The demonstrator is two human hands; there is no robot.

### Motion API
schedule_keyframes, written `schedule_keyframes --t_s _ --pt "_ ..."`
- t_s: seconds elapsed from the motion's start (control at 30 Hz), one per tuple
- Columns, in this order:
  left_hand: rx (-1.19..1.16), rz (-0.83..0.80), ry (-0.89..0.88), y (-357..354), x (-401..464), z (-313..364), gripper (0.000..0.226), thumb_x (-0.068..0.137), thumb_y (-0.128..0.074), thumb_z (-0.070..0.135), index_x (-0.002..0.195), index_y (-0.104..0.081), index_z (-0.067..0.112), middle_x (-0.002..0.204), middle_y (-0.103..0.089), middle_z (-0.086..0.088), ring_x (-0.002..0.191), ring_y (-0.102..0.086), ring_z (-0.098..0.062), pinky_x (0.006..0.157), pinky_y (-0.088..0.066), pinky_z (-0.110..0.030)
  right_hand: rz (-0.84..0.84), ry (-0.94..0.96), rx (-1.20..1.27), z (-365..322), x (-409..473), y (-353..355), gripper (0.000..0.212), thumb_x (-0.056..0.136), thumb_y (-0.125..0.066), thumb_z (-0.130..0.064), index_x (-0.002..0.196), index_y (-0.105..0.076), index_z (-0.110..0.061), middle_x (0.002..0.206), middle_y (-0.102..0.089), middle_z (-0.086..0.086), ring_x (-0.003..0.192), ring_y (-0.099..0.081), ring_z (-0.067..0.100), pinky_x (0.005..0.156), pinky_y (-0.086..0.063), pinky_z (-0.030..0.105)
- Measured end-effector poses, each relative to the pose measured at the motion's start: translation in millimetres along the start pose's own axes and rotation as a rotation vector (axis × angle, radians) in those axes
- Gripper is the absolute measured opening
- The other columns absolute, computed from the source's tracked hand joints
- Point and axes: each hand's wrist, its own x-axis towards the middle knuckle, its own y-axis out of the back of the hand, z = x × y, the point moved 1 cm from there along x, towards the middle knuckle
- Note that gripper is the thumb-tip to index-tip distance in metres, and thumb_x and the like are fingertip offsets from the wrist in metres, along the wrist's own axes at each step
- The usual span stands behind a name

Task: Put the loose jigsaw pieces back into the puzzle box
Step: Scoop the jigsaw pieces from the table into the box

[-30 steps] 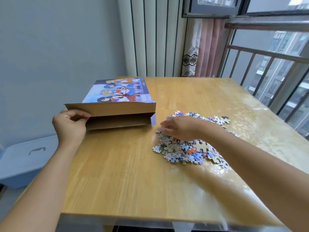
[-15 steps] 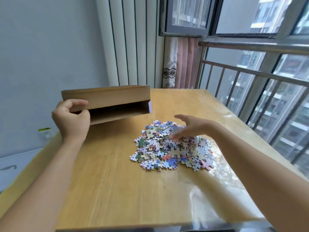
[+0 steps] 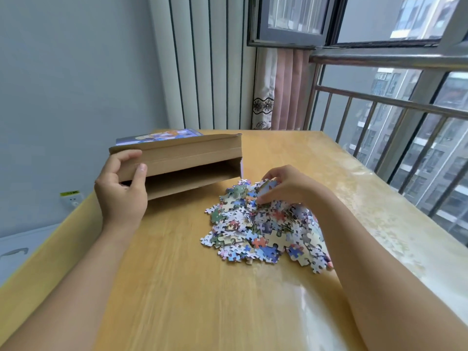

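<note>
A flat cardboard puzzle box [image 3: 187, 158] with a colourful printed top lies on the wooden table [image 3: 177, 287], its open end facing me. My left hand [image 3: 121, 191] grips the raised brown flap at the box's left corner, thumb across the front. A heap of loose jigsaw pieces [image 3: 263, 229] lies to the right of the box mouth. At the far edge of the heap my right hand [image 3: 283, 186] curls its fingers round a few pieces. My right forearm crosses over the heap's right side and hides part of it.
A clear plastic sheet covers the table's right part [image 3: 367, 224]. Window bars [image 3: 379, 107] and a pink curtain [image 3: 283, 89] stand behind the table. A white wall socket [image 3: 72, 198] and a pale storage bin [image 3: 17, 252] sit to the left, below table level.
My right hand, spread flat over the heap half a second ago, has curled and picked up a few pieces at the heap's far edge. My left hand still holds the box flap up.
</note>
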Motion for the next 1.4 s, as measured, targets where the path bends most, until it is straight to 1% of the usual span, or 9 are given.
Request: schedule_keyframes --t_s 0.17,0.3,0.43,0.67,0.73,0.93,1.1,1.27,1.4 --pt "-0.059 0.049 0.053 1.7 7.9 0.9 0.023 0.095 -0.064 0.008 0.115 -0.069 0.018 0.102 -0.064 0.022 0.067 -0.053 0.012 0.059 -0.038 -0.007 0.031 0.084 0.025 0.8 -1.8 2.7 0.051 0.074 -0.088 -0.027 0.122 -0.068 -0.022 0.107 -0.063 -0.002 0.097 -0.063 0.019 0.078 -0.052 0.031" --pt "-0.056 0.05 0.059 1.7 9.1 -0.4 0.022 0.095 -0.064 0.008 0.114 -0.069 0.018 0.102 -0.064 0.021 0.071 -0.054 0.013 0.063 -0.039 -0.006 -0.103 0.002 -0.045 2.3 -0.6 0.7 0.076 0.067 -0.09 -0.044 0.131 -0.063 -0.016 0.117 -0.065 0.0 0.106 -0.063 0.02 0.097 -0.052 0.038" --pt "-0.061 0.043 0.05 1.0 10.1 -1.0 0.022 0.094 -0.064 0.009 0.113 -0.07 0.017 0.102 -0.064 0.022 0.088 -0.058 0.013 0.075 -0.043 -0.009 -0.113 -0.03 -0.051 4.0 0.5 -0.1 0.074 0.061 -0.094 -0.042 0.125 -0.065 -0.017 0.117 -0.064 0.0 0.105 -0.062 0.022 0.093 -0.051 0.036" --pt "-0.055 0.028 0.048 1.6 10.8 3.4 0.022 0.094 -0.065 0.006 0.115 -0.069 0.012 0.109 -0.066 0.008 0.074 -0.055 0.019 0.071 -0.037 0.002 0.002 0.111 0.044 3.9 0.7 5.7 0.026 0.071 -0.089 -0.014 0.093 -0.076 -0.019 0.092 -0.075 -0.004 0.08 -0.07 0.019 0.071 -0.058 0.033" --pt "-0.057 0.014 0.058 2.1 11.4 4.1 0.024 0.094 -0.065 0.005 0.116 -0.069 0.013 0.112 -0.066 0.006 0.066 -0.053 0.02 0.068 -0.037 0.003 0.073 0.146 0.091 2.6 -1.1 8.0 0.026 0.073 -0.087 -0.009 0.094 -0.074 -0.016 0.089 -0.074 -0.002 0.074 -0.068 0.018 0.064 -0.057 0.03" --pt "-0.059 0.01 0.092 5.0 15.2 3.7 0.023 0.094 -0.066 0.006 0.115 -0.071 0.014 0.109 -0.071 0.013 0.075 -0.056 0.02 0.075 -0.038 0.002 0.217 0.291 0.075 -6.1 -5.3 6.0 0.036 0.068 -0.09 -0.005 0.098 -0.076 -0.019 0.087 -0.075 -0.006 0.073 -0.07 0.007 0.071 -0.059 0.031" --pt "-0.081 0.007 0.12 3.3 16.7 6.5 0.022 0.095 -0.066 0.006 0.112 -0.07 0.019 0.083 -0.064 0.042 0.06 -0.053 0.018 0.063 -0.037 0.004 0.253 0.383 -0.072 -15.9 -11.8 2.2 0.039 0.068 -0.09 -0.007 0.101 -0.078 -0.022 0.128 -0.065 -0.005 0.102 -0.063 0.013 0.091 -0.055 0.032" --pt "-0.104 0.008 0.127 2.0 16.3 9.2 0.022 0.095 -0.066 0.006 0.111 -0.069 0.022 0.074 -0.063 0.041 0.057 -0.051 0.017 0.061 -0.037 0.004 0.284 0.421 -0.125 -18.5 -19.2 2.0 0.036 0.069 -0.089 -0.005 0.099 -0.079 -0.022 0.094 -0.076 -0.009 0.084 -0.07 0.002 0.076 -0.057 0.019" --pt "-0.112 0.004 0.123 1.1 18.7 9.8 0.023 0.094 -0.066 0.006 0.11 -0.07 0.023 0.078 -0.064 0.04 0.058 -0.051 0.017 0.063 -0.037 0.004 0.306 0.455 -0.077 -19.0 -24.2 -0.1 0.034 0.069 -0.09 -0.007 0.096 -0.079 -0.024 0.087 -0.074 -0.016 0.081 -0.067 -0.005 0.071 -0.05 0.01"
